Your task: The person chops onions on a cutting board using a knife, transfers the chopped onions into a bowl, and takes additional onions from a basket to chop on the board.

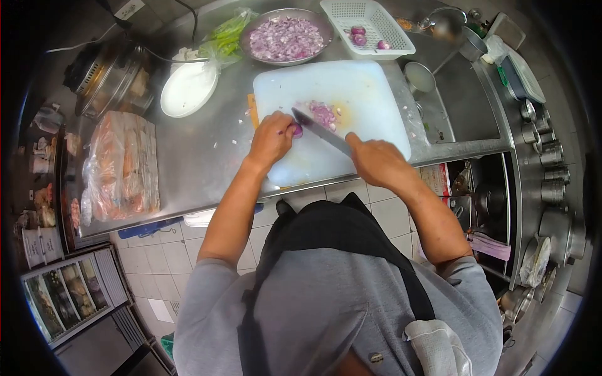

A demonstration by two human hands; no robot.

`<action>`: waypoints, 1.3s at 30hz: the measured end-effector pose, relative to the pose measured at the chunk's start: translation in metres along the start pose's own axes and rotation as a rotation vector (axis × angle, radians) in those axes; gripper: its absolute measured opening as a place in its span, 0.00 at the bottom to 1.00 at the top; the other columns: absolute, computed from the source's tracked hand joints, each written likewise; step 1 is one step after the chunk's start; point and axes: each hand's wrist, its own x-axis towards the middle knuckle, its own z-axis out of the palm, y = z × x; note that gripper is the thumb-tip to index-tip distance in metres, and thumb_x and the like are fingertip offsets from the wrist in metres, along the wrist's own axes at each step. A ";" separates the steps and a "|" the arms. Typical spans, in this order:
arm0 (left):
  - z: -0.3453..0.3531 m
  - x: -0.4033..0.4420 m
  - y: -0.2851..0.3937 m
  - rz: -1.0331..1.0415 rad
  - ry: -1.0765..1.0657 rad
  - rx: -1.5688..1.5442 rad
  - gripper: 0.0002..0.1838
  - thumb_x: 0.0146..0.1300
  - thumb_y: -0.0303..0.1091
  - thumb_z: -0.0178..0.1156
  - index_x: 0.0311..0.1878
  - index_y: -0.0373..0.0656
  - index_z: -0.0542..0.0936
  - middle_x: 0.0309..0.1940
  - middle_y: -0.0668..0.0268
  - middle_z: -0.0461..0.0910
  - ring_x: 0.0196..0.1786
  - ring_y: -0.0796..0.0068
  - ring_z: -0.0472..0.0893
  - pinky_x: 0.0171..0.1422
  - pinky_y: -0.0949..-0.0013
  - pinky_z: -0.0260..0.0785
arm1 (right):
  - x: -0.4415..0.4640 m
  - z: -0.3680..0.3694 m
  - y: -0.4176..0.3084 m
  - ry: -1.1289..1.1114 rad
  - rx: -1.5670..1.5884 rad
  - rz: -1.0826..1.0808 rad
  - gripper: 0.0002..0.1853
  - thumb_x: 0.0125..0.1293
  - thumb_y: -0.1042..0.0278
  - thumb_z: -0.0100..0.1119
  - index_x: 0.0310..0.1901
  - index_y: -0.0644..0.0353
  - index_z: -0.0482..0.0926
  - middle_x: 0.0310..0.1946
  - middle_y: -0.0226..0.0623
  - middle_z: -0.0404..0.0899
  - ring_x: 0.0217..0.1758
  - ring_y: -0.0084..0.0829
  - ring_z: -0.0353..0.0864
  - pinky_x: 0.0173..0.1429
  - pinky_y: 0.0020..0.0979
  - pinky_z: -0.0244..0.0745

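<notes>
I have the left grip [271,139] clenched over a piece of onion [298,130], fingers curled down on it, and the right grip [379,160] closed round the handle of a knife [323,133], whose blade slants away to the left with its tip just beside that onion. Both are over a white cutting board [370,94], the onion towards its left side, with a small heap of chopped onion [324,114] lying just past the blade. I have little spare room beyond the board: a metal bowl [290,62] full of chopped onion stands near its far edge, and beside that a white basket [375,28] holds a few small onions (purple, all of them). To the left of the board I see a white dish [188,94] and, behind it, some green vegetables [227,37] in clear plastic. Further left on the metal desk [188,153] a large clear bag [125,166] of something orange, too wrapped up for me to name, takes up the near corner. On the right I have a sink [464,109], with a metal pot [419,79] at its left side, near the board.
</notes>
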 end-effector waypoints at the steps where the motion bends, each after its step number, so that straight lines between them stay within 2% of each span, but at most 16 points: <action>1: 0.001 0.000 -0.002 0.012 -0.007 -0.002 0.05 0.61 0.23 0.67 0.38 0.42 0.81 0.36 0.56 0.78 0.42 0.46 0.78 0.48 0.50 0.71 | -0.001 -0.010 -0.003 0.000 0.025 -0.003 0.09 0.78 0.69 0.54 0.51 0.63 0.68 0.30 0.60 0.84 0.38 0.65 0.84 0.45 0.62 0.73; 5: 0.001 -0.004 -0.002 0.011 0.008 -0.042 0.04 0.62 0.23 0.66 0.39 0.42 0.81 0.35 0.56 0.78 0.42 0.46 0.78 0.47 0.50 0.71 | 0.001 0.010 0.000 0.005 0.139 0.004 0.09 0.77 0.70 0.54 0.52 0.64 0.69 0.31 0.59 0.84 0.38 0.64 0.85 0.45 0.61 0.75; 8: 0.004 -0.007 -0.005 -0.015 0.015 0.013 0.06 0.63 0.24 0.69 0.42 0.41 0.85 0.38 0.59 0.82 0.44 0.52 0.82 0.51 0.54 0.75 | 0.004 0.026 0.010 -0.003 0.105 -0.016 0.09 0.75 0.73 0.52 0.52 0.66 0.70 0.31 0.59 0.85 0.38 0.63 0.86 0.45 0.60 0.76; 11: 0.004 -0.009 -0.007 -0.001 0.025 0.010 0.06 0.63 0.24 0.69 0.42 0.41 0.85 0.38 0.59 0.82 0.44 0.52 0.82 0.51 0.54 0.75 | -0.004 -0.001 -0.006 0.027 0.099 -0.023 0.10 0.75 0.72 0.52 0.53 0.66 0.69 0.31 0.61 0.84 0.37 0.65 0.86 0.45 0.61 0.76; 14: 0.004 -0.010 -0.005 0.009 0.054 -0.063 0.06 0.62 0.22 0.66 0.41 0.42 0.82 0.37 0.56 0.79 0.43 0.47 0.78 0.49 0.51 0.71 | 0.006 0.039 0.004 -0.027 0.082 -0.005 0.10 0.75 0.72 0.53 0.53 0.66 0.69 0.31 0.60 0.85 0.37 0.64 0.86 0.45 0.60 0.77; 21: 0.010 -0.016 -0.010 0.012 0.110 -0.100 0.05 0.63 0.22 0.65 0.42 0.41 0.82 0.38 0.56 0.79 0.43 0.48 0.77 0.49 0.52 0.71 | -0.008 -0.004 -0.019 0.021 0.151 0.006 0.09 0.77 0.70 0.51 0.51 0.66 0.67 0.32 0.62 0.84 0.38 0.67 0.85 0.46 0.62 0.76; 24: 0.009 -0.015 -0.010 0.038 0.123 -0.095 0.06 0.63 0.22 0.65 0.42 0.41 0.82 0.38 0.57 0.78 0.43 0.48 0.77 0.49 0.52 0.71 | 0.003 0.036 -0.013 -0.048 0.140 0.045 0.09 0.77 0.71 0.52 0.51 0.66 0.67 0.32 0.61 0.84 0.39 0.66 0.85 0.46 0.62 0.76; 31: 0.014 -0.020 -0.014 0.056 0.167 -0.103 0.07 0.63 0.20 0.64 0.43 0.40 0.81 0.38 0.56 0.78 0.43 0.48 0.77 0.49 0.52 0.71 | -0.006 0.004 -0.030 0.004 0.123 0.059 0.11 0.77 0.70 0.53 0.52 0.66 0.66 0.32 0.64 0.84 0.38 0.67 0.85 0.45 0.62 0.76; 34: 0.011 -0.025 -0.014 0.033 0.138 -0.073 0.06 0.64 0.20 0.65 0.43 0.39 0.82 0.40 0.57 0.80 0.45 0.50 0.79 0.52 0.54 0.73 | 0.002 0.036 -0.024 -0.027 0.130 0.072 0.11 0.77 0.70 0.53 0.52 0.66 0.66 0.32 0.64 0.84 0.38 0.67 0.85 0.45 0.62 0.76; 39: 0.012 -0.024 -0.015 0.038 0.132 -0.071 0.06 0.65 0.21 0.66 0.44 0.39 0.82 0.41 0.58 0.81 0.47 0.51 0.80 0.54 0.55 0.74 | 0.002 0.035 -0.028 -0.056 0.117 0.088 0.12 0.77 0.70 0.55 0.53 0.66 0.66 0.32 0.63 0.84 0.38 0.66 0.86 0.46 0.62 0.76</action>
